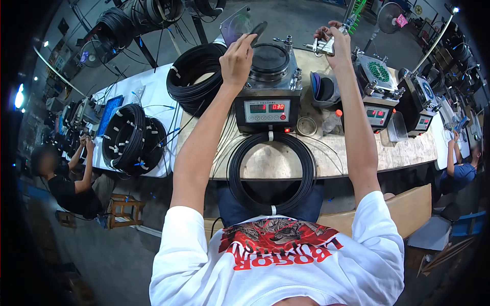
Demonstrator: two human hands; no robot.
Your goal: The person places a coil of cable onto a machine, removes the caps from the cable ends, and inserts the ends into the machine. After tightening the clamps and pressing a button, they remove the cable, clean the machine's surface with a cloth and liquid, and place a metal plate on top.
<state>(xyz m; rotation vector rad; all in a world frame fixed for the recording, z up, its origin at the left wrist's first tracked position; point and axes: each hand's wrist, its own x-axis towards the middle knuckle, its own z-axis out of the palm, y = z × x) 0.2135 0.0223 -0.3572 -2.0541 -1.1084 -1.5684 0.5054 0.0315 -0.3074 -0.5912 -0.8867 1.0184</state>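
My left hand (237, 62) is closed on the edge of a thin dark disc (260, 30), tilted up above the machine (268, 109) with a red-lit display. The round dark top plate (269, 60) of that machine lies just beneath and to the right of this hand. My right hand (338, 45) is wrapped around a metal air blow gun (324, 47), its nozzle pointing left towards the machine. A green coiled hose (359, 11) rises behind the gun. A coil of black cable (233, 176) hangs over the table's front edge, against my lap.
Large black cable coils (176, 84) stand left of the machine. A grey bin (322, 99) with dark discs, a roll of tape (307, 126) and a red-capped bottle (332, 121) lie to its right. Further right are two similar machines (375, 104). Co-workers (71, 188) sit at both sides.
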